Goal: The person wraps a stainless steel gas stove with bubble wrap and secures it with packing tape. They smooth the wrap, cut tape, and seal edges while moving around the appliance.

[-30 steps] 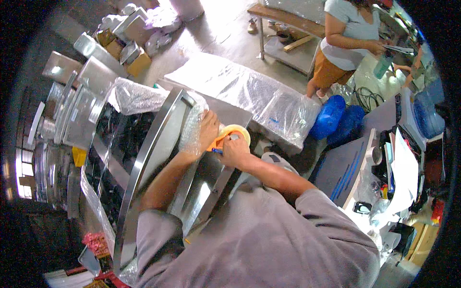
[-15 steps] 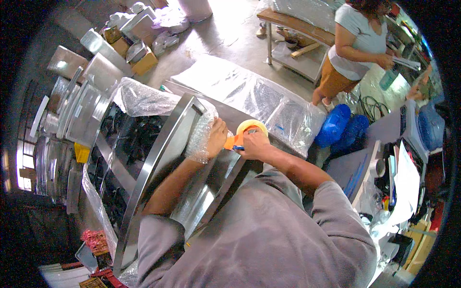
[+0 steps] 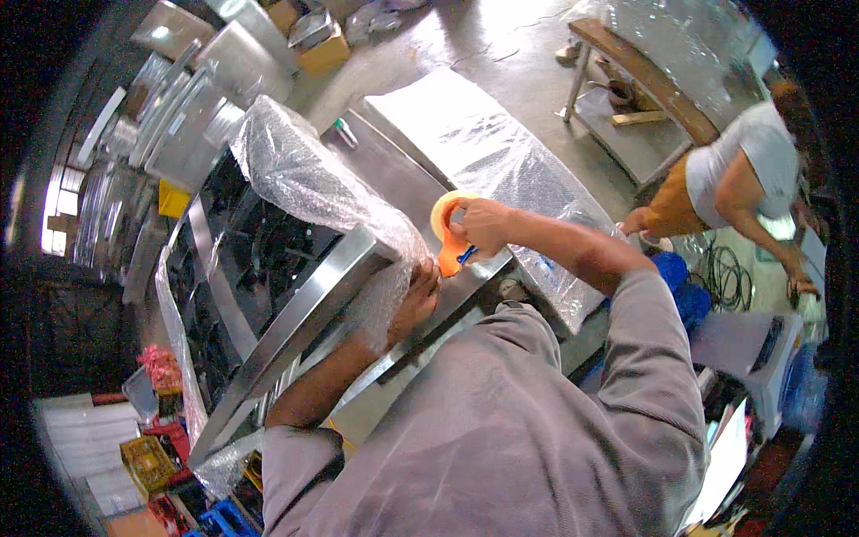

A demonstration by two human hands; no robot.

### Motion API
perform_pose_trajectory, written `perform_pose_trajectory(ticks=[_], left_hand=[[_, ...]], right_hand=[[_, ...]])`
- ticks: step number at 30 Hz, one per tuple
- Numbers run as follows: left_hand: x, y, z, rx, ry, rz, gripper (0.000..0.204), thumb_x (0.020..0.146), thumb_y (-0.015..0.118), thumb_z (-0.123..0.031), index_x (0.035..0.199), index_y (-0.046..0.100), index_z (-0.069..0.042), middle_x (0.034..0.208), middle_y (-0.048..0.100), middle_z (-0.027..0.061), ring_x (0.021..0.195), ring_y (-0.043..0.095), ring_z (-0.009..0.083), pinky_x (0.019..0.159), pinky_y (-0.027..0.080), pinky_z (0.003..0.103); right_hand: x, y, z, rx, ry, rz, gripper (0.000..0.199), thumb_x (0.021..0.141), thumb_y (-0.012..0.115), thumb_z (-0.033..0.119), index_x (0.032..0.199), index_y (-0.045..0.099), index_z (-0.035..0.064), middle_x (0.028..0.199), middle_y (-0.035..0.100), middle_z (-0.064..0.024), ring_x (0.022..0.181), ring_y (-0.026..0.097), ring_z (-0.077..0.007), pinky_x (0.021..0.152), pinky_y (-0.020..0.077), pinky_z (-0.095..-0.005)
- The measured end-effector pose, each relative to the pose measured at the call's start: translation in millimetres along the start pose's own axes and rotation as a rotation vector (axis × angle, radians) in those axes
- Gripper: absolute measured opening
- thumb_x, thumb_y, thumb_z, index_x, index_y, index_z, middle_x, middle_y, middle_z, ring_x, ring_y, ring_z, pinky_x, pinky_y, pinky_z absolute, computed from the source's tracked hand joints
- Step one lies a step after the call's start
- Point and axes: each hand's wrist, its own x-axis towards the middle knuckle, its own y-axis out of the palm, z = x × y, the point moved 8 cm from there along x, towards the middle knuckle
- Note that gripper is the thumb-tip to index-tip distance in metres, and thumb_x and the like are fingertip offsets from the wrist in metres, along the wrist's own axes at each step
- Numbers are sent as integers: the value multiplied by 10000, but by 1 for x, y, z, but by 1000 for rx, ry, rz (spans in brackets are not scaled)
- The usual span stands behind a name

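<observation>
My right hand (image 3: 481, 224) is closed around an orange tape dispenser (image 3: 454, 254) with a yellowish roll of tape on it. The dispenser's lower end is close to the fingers of my left hand (image 3: 417, 297). That hand is closed on bubble wrap (image 3: 309, 174), which drapes over the far side and corner of a metal-framed unit (image 3: 291, 336). Black parts show inside the unit's frame. Behind the dispenser lies a flat metal surface (image 3: 394, 166), bearing a long package (image 3: 474, 125) in clear wrap.
Wrapped metal panels (image 3: 188, 134) stand stacked at the left. At the right a person (image 3: 747, 174) bends beside a wood-edged table (image 3: 640, 67). Blue bundles (image 3: 684, 291) and coiled cable (image 3: 725, 273) sit on the floor. Crates (image 3: 148, 465) lie at the lower left.
The unit's near corner sits lower in view, with more wrap draped behind it. My left hand has moved lower; the dispenser is tilted more upright. The other person now bends down farther right.
</observation>
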Motion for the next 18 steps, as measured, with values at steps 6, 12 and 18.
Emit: perform_pose_trajectory(ticks=[6, 12, 18], left_hand=[[-18, -69, -21, -447, -194, -410, 272, 829, 632, -201, 1073, 680, -90, 1229, 637, 42, 1199, 555, 201, 952, 414, 401], [-35, 112, -81, -1390, -963, 850, 341, 931, 580, -314, 1129, 660, -49, 1173, 676, 148, 1089, 602, 407, 919, 456, 464], [-43, 120, -75, -1296, -1522, 275, 538, 932, 541, -409, 1284, 585, -5, 1277, 596, 262, 1225, 531, 420, 1056, 408, 459]], right_hand=[[47, 6, -12, -40, -372, 288, 588, 610, 760, 403, 1028, 578, 32, 626, 644, -67, 703, 649, -323, 951, 348, -385], [72, 44, -48, -56, -309, 243, 572, 625, 746, 378, 1009, 582, -12, 711, 684, -105, 782, 679, -306, 1015, 371, -395], [77, 20, -85, 77, -150, 122, 485, 706, 693, 413, 910, 598, -17, 739, 671, -174, 796, 675, -353, 937, 460, -409]])
